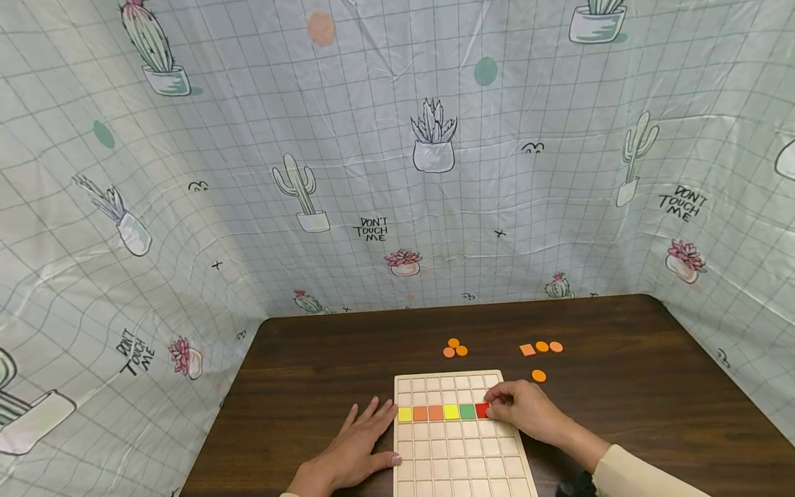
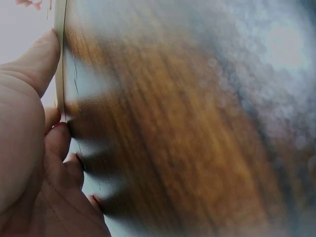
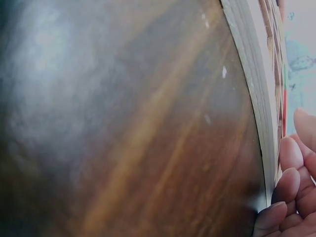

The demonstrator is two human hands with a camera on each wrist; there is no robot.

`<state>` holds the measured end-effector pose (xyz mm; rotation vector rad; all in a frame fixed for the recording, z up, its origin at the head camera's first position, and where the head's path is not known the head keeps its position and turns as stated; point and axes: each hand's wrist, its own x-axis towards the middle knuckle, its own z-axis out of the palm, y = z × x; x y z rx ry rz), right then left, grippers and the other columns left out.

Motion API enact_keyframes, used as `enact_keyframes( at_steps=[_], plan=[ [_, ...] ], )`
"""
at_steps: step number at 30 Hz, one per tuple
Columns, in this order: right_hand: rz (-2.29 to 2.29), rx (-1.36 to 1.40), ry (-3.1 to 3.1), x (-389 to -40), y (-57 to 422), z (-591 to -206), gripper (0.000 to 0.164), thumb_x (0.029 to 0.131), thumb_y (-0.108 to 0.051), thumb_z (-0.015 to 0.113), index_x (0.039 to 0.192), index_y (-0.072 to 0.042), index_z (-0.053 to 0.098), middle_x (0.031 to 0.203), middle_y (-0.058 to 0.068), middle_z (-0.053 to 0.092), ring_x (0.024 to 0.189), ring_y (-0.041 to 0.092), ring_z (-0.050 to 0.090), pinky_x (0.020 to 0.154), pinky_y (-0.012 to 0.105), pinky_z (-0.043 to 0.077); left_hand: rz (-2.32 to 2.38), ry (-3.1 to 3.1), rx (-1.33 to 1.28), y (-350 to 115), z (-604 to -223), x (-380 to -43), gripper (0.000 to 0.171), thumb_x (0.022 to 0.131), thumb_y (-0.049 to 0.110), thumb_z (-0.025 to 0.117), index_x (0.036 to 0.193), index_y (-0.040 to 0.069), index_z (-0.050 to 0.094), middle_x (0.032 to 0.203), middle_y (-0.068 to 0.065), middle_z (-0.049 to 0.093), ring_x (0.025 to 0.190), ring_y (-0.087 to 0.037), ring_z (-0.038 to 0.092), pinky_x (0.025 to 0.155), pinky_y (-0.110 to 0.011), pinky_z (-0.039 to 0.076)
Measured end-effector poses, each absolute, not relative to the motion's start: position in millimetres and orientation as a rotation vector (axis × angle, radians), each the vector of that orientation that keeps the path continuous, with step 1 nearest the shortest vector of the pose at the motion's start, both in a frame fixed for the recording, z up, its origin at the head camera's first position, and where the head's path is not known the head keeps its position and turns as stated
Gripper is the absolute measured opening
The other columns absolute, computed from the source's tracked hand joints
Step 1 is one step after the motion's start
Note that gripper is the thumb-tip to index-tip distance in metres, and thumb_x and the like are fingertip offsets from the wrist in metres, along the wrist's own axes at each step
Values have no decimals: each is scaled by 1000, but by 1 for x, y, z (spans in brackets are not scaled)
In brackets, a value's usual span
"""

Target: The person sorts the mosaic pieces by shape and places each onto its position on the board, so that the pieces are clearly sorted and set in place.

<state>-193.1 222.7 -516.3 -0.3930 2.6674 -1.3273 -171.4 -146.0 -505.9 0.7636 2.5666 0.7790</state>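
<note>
A pale wooden grid board (image 1: 435, 449) lies on the table in front of me. One of its rows carries a line of square tiles: a yellow tile (image 1: 405, 414), two orange ones, another yellow, a green tile (image 1: 467, 412) and a red tile (image 1: 482, 411). My right hand (image 1: 528, 411) pinches the red tile by its right side, thumb and index finger at its edge; the cell beyond is hidden under the hand. With fingers spread, my left hand (image 1: 357, 442) rests on the table, its thumb (image 2: 42, 61) and fingertips against the board's left edge.
Behind the board lie three orange discs (image 1: 454, 343) in a cluster. Farther right are an orange square (image 1: 527, 350), two discs (image 1: 542, 346) beside it and a single disc (image 1: 538, 375). A cactus-print curtain (image 1: 397, 207) surrounds the dark wooden table (image 1: 310, 359).
</note>
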Motion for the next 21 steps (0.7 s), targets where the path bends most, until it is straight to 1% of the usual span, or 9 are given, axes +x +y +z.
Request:
enact_keyframes(
  at_steps=[4,8,14,15,16,21],
  plan=[
    [-1345,-392,2655,-194,224,-516,13,95,-18,80,104,-9,79,87,-3,66,74,9,53,64,23,46,800,2555,788,-148,-507,-172,88,99,53,67,168,12,30,174,-13,29,163,-40,15,127,-72,4],
    [-1378,-400,2623,-196,226,-516,15,96,-19,78,105,-7,78,90,0,69,76,9,56,65,23,49,828,2532,802,-150,-509,-173,90,100,57,63,168,11,29,174,-15,27,163,-41,13,127,-71,2],
    [-1452,-388,2564,-198,232,-513,20,98,-17,76,112,-2,77,96,3,72,79,10,60,67,24,52,800,2553,780,-149,-507,-172,88,100,53,67,168,11,30,174,-13,28,163,-41,15,127,-71,4],
    [-1462,-390,2560,-199,233,-512,21,98,-16,76,113,-1,76,97,3,72,80,10,59,67,24,52,818,2556,781,-149,-509,-172,88,99,54,67,168,12,30,174,-13,28,163,-40,15,130,-66,1],
    [-1470,-390,2558,-199,235,-512,21,99,-15,75,114,-1,76,98,4,72,80,9,59,67,24,52,826,2562,784,-149,-511,-172,88,99,56,66,168,14,30,174,-12,28,164,-38,14,130,-64,0],
    [-1469,-385,2615,-203,245,-506,20,100,-15,74,113,-2,76,97,4,72,79,8,58,66,24,52,818,2560,760,-148,-511,-171,87,99,54,66,168,15,30,174,-9,27,164,-35,14,131,-62,0]
  ],
)
